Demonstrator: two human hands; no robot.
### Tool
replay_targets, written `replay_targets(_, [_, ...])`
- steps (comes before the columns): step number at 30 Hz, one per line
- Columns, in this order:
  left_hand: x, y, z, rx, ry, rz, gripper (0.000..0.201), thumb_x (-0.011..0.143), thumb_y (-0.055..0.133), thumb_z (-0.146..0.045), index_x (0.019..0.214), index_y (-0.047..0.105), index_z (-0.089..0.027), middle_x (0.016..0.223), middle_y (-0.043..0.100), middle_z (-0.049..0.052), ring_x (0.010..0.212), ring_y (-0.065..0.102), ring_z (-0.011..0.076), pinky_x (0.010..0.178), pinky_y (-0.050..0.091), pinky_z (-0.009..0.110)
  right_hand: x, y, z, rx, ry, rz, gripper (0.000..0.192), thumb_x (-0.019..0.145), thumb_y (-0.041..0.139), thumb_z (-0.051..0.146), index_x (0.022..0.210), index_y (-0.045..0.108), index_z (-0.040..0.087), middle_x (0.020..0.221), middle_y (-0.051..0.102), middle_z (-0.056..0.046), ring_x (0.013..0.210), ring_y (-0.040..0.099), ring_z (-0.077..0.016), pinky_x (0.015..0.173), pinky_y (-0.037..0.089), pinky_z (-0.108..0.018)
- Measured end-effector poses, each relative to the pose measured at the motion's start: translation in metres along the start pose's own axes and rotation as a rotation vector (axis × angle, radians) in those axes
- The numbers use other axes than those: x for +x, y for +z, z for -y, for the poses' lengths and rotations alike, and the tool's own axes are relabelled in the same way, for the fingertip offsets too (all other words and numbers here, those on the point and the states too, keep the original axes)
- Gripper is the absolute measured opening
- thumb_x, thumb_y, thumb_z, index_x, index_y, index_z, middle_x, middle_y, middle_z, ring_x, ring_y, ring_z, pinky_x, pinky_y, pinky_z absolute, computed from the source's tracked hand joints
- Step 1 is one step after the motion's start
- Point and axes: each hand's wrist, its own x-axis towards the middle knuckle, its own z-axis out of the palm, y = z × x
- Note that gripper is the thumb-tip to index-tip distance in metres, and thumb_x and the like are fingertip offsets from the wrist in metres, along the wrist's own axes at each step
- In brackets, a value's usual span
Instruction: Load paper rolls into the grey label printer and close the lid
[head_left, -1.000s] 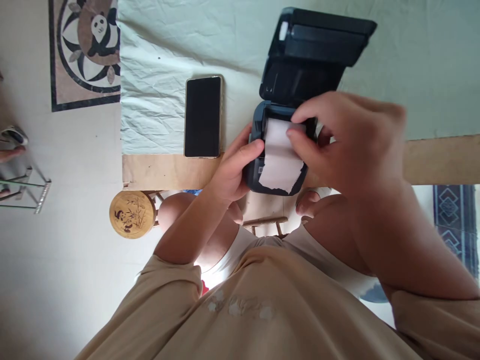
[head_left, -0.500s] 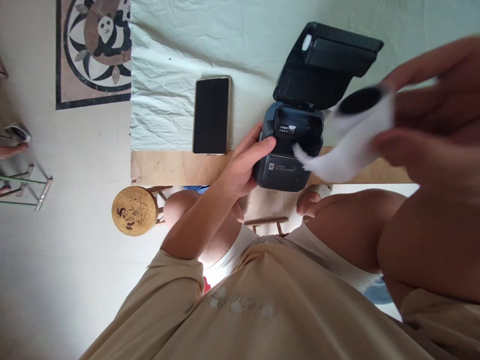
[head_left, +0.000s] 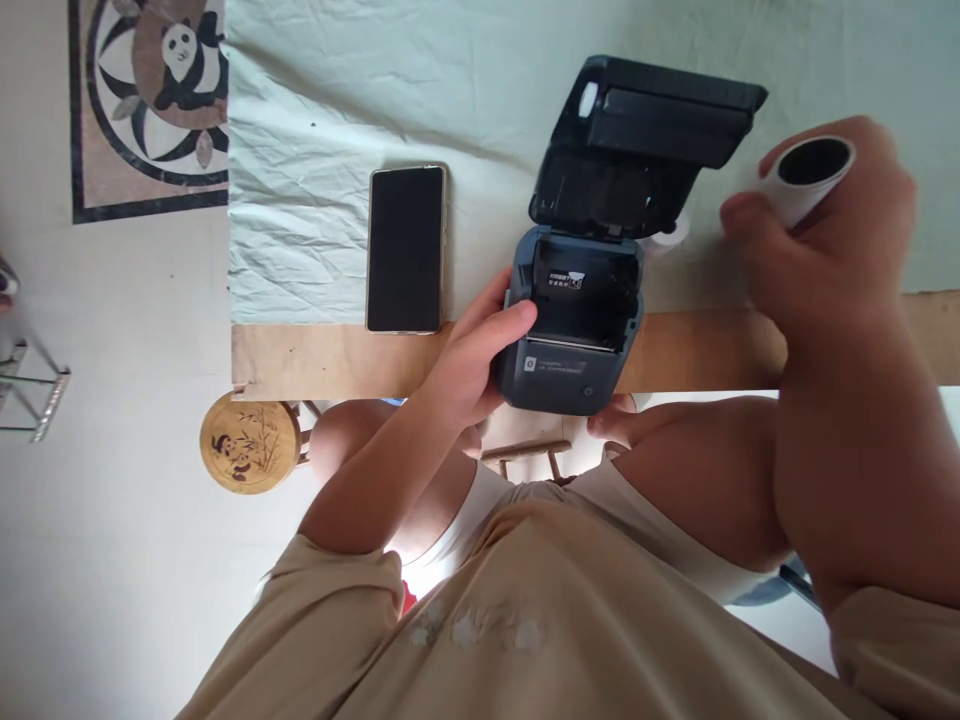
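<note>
Printer (head_left: 574, 340) bay lies open from above; its raised lid (head_left: 637, 140) blocks behind, phone (head_left: 406, 248) stands left, bare bench (head_left: 712, 345) right.

Soft, even daylight fills the head view, bright enough to wash the pale floor (head_left: 112, 560) at 8 o'clock nearly flat, with only faint shadows along the creases of the cloth (head_left: 300, 150) at 11 o'clock; a small blown-out patch glows just below centre, between the left arm and the shirt (head_left: 570, 620). The right hand (head_left: 825, 240) at 2 o'clock is smeared with motion blur and looms large, as does its forearm toward 4 o'clock; the printer (head_left: 577, 320) and phone (head_left: 405, 250) near centre stay sharp, the phone's screen dark and free of glare.
</note>
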Motion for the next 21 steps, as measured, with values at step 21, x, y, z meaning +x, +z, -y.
replay_targets(21, [-0.002, 0.003, -0.004, -0.004, -0.042, -0.132, 0.044, 0.078, 0.063, -0.052, 0.108, 0.066, -0.020, 0.094, 0.077, 0.006, 0.073, 0.075, 0.0212, 0.058, 0.061, 0.032, -0.030, 0.024, 0.044, -0.103, -0.335, 0.155, 0.038, 0.089, 0.056, 0.028, 0.127, 0.051, 0.023, 0.122, 0.053, -0.009, 0.113, 0.060, -0.0193, 0.099, 0.055, -0.042])
